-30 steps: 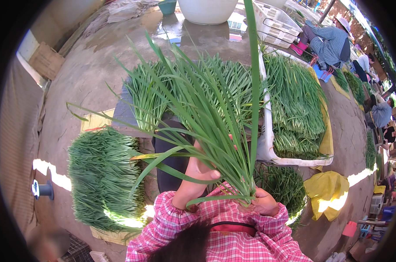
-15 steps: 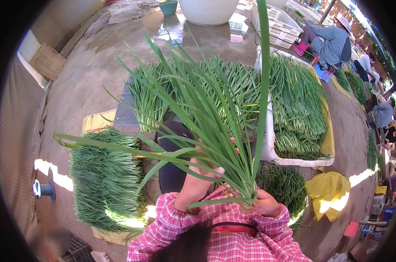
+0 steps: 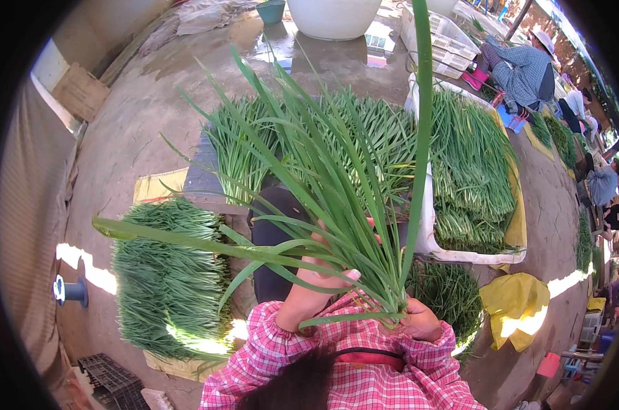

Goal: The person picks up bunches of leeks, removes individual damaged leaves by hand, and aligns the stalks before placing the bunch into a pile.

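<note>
I hold a loose bunch of long green garlic chives (image 3: 337,198) in front of my chest, leaf tips fanning up and to the left. My right hand (image 3: 422,321) pinches the pale stem ends at the bottom. Around the leaves higher up is my left hand (image 3: 321,277), its thumb in front and its other fingers partly hidden behind them. One broad leaf reaches far left, and another rises past the top edge. Beyond the bunch, more garlic chives (image 3: 241,150) lie on a dark low board (image 3: 201,167).
Left of me is a stacked pile of chives (image 3: 166,273); a white crate (image 3: 424,232) full of them stands right. A yellow sack (image 3: 514,304), a blue spool (image 3: 70,292) and a black crate (image 3: 115,386) lie around. A co-worker (image 3: 521,68) bends over, far right.
The whole view has shifted slightly, showing more of the black crate at the lower left. Both hands keep their hold on the chives, which have hardly moved.
</note>
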Tool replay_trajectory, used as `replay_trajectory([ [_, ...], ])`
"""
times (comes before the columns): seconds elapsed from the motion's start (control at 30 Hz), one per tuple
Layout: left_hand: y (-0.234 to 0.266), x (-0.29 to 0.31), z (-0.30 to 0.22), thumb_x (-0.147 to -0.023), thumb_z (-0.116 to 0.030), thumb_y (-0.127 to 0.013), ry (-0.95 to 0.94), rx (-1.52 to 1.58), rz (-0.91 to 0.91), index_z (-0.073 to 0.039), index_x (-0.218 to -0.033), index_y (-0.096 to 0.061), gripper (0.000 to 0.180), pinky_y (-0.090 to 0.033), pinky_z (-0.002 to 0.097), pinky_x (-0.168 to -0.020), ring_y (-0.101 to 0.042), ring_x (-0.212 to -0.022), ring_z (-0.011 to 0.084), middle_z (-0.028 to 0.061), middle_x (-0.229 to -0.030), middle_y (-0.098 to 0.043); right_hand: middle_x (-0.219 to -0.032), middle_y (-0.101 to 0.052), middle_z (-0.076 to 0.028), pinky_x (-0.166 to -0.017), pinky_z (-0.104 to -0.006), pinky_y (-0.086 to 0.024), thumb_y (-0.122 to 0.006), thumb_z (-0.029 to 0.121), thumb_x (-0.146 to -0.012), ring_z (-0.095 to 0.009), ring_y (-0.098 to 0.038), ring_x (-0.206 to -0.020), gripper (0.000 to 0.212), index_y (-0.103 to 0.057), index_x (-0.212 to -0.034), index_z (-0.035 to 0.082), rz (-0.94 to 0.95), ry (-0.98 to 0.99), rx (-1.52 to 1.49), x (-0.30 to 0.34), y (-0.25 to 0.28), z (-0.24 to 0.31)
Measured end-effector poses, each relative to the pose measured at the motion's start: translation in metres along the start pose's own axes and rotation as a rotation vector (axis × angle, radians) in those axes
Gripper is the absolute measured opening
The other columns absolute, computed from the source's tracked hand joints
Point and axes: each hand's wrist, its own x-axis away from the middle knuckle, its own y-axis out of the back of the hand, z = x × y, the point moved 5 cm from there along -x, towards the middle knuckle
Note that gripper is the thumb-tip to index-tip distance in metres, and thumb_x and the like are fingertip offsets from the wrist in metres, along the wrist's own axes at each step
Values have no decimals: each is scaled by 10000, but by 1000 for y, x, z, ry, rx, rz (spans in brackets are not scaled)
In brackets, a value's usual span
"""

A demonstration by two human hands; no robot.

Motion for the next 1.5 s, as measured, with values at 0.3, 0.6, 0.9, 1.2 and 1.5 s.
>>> replay_trajectory([
  [0.3, 13, 15, 6, -676, 77, -559, 171, 60, -79, -86, -1244, -194, 694, -405, 334, -836, -406, -1061, 201, 96, -1188, -345, -720, -389, -32, -473, -243, -262, -439, 198, -831, -106, -318, -529, 383, -345, -1107, -49, -65, 15, 31, -5, -10, 6],
  [0.6, 13, 13, 2, -636, -101, -622, 151, 101, 4, -76, -1248, -240, 722, -334, 409, -909, -388, -1093, 301, 151, -1214, -358, -751, -376, -24, -506, -212, -258, -428, 261, -836, -87, -306, -583, 449, -341, -1147, -52, 14, 10, 54, 0, 3, -5],
  [0.9, 18, 23, -4, -615, -44, -642, 251, 39, -137, -66, -1255, -208, 774, -352, 359, -888, -425, -1055, 236, 115, -1165, -412, -746, -346, -18, -509, -198, -247, -411, 261, -849, -77, -276, -584, 388, -380, -1089, -43, -32, -33, 59, 2, 4, -7],
  [1.2, 14, 17, -8, -621, -18, -618, 284, 43, -90, -69, -1239, -256, 718, -374, 356, -869, -427, -1053, 223, 110, -1172, -402, -790, -391, -33, -556, -219, -290, -419, 242, -849, -101, -342, -655, 360, -385, -1074, -37, 35, -20, 25, 2, 7, -8],
  [1.5, 34, 21, 16, -674, -29, -575, 145, 135, -40, -78, -1235, -271, 640, -397, 412, -856, -408, -1071, 308, 164, -1187, -376, -785, -398, -31, -559, -218, -290, -410, 238, -853, -100, -335, -647, 341, -394, -1075, -20, -25, -33, 64, 1, 4, -6],
])
